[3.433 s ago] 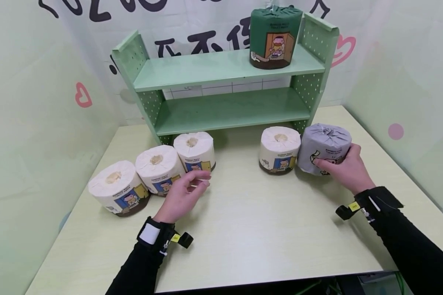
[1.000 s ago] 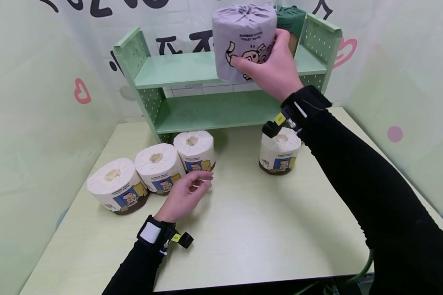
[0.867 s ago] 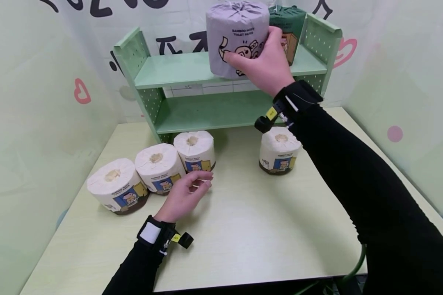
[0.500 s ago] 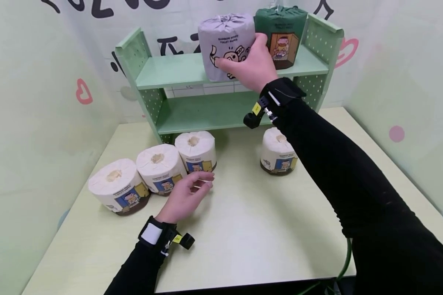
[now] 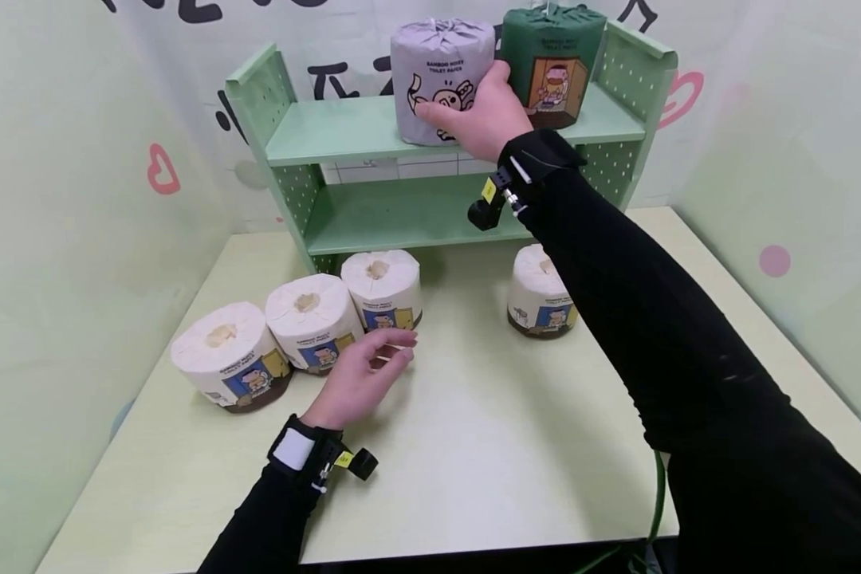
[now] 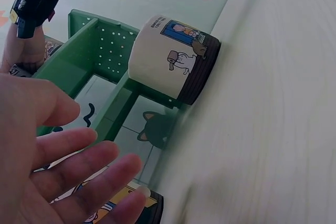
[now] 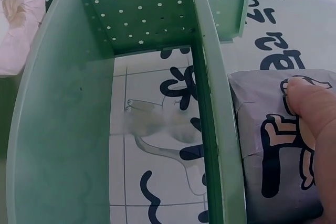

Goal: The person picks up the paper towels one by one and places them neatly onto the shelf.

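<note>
My right hand [image 5: 484, 115] grips a lilac-wrapped toilet paper roll [image 5: 441, 60] from its right side, thumb across the printed front. The roll stands upright at the front of the upper shelf [image 5: 337, 131], just left of a green-wrapped toilet paper roll [image 5: 556, 48]. In the right wrist view the lilac roll [image 7: 262, 145] sits right at the shelf board, with the thumb on its print. My left hand [image 5: 359, 379] hovers low over the table with loosely bent fingers and nothing in them. It is nearest to the white-wrapped toilet paper rolls, overlapping the middle one [image 5: 312, 315] in the head view.
Three white rolls, among them a left one [image 5: 222, 343] and a back one [image 5: 382, 279], form a slanted row on the table [image 5: 473, 446]. Another white roll [image 5: 538, 295] stands at the right, partly behind my right sleeve. The green rack's lower shelf [image 5: 402, 215] holds nothing visible.
My right hand has lifted the lilac roll from the table's right side up to the upper shelf, then moved it left and down beside the green roll. The left hand has stayed in place.
</note>
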`<state>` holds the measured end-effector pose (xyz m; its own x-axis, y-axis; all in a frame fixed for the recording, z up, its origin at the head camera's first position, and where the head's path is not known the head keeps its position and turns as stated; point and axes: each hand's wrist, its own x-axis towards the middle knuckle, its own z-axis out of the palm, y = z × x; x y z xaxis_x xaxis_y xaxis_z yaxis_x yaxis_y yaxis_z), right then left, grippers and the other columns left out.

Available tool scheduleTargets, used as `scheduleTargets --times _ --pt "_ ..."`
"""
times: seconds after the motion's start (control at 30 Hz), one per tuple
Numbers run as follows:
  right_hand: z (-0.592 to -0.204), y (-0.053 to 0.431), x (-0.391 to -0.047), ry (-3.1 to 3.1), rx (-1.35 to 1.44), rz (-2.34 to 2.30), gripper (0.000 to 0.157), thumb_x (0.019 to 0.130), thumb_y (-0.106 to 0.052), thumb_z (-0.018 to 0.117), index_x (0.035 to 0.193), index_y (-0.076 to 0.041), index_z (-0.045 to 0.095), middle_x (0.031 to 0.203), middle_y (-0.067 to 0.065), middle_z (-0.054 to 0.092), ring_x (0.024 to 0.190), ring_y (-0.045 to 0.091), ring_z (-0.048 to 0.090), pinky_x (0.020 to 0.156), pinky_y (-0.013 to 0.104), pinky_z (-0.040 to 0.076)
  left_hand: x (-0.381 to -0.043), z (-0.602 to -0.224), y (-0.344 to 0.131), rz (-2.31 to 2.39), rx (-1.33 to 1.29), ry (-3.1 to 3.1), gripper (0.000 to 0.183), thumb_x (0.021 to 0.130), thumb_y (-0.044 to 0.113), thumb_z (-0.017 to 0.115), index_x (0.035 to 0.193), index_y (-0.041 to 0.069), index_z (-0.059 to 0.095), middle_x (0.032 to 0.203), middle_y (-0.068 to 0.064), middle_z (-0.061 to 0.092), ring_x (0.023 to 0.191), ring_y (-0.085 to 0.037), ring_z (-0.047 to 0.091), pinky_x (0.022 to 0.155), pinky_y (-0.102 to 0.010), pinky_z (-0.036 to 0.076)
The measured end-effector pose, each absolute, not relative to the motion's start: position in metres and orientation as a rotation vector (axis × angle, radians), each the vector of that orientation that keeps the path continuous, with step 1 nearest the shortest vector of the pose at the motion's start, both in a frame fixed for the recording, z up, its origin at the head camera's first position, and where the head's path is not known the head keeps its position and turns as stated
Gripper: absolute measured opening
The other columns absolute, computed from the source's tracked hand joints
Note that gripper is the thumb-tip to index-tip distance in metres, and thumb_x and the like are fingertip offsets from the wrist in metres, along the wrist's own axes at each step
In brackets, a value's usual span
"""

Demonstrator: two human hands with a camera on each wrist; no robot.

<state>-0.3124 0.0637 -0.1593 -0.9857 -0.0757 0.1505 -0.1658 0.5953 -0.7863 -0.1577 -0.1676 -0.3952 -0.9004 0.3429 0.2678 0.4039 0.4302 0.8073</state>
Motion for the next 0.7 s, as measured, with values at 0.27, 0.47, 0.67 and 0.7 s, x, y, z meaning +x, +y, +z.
scheduleTargets --times 0.27,0.47,0.67,0.7 --pt "-0.158 0.06 -0.323 -2.719 0.162 1.318 0.1 0.087 -0.059 0.066 0.152 -0.016 0.002 0.146 0.004 0.039 0.126 0.01 0.04 0.106 0.025 0.034 -0.158 -0.394 -0.169 -1.485 -0.676 -2.603 0.023 0.101 0.023 0.061 0.124 0.019 0.064 0.117 0.011 0.063 0.095 -0.006 0.06 0.081 -0.038 0.054" --pt "-0.157 0.06 -0.327 -2.7 0.146 1.328 0.102 0.087 -0.059 0.067 0.152 -0.016 0.002 0.147 0.003 0.038 0.127 0.009 0.038 0.106 0.024 0.032 -0.158 -0.393 -0.17 -1.498 -0.669 -2.607 0.024 0.101 0.024 0.061 0.124 0.02 0.064 0.117 0.011 0.062 0.096 -0.006 0.059 0.081 -0.04 0.054" --pt "-0.161 0.062 -0.323 -2.712 0.177 1.258 0.108 0.084 -0.062 0.067 0.155 -0.013 0.001 0.147 0.005 0.036 0.127 0.01 0.038 0.106 0.023 0.033 -0.157 -0.392 -0.172 -1.501 -0.676 -2.603 0.024 0.101 0.023 0.061 0.124 0.018 0.063 0.118 0.008 0.062 0.097 -0.007 0.059 0.081 -0.04 0.054" --pt "-0.162 0.063 -0.321 -2.713 0.185 1.254 0.109 0.084 -0.062 0.068 0.155 -0.013 0.001 0.148 0.005 0.035 0.127 0.01 0.038 0.106 0.023 0.033 -0.157 -0.392 -0.173 -1.499 -0.677 -2.602 0.024 0.101 0.022 0.061 0.124 0.018 0.063 0.118 0.007 0.062 0.097 -0.008 0.059 0.081 -0.04 0.054"
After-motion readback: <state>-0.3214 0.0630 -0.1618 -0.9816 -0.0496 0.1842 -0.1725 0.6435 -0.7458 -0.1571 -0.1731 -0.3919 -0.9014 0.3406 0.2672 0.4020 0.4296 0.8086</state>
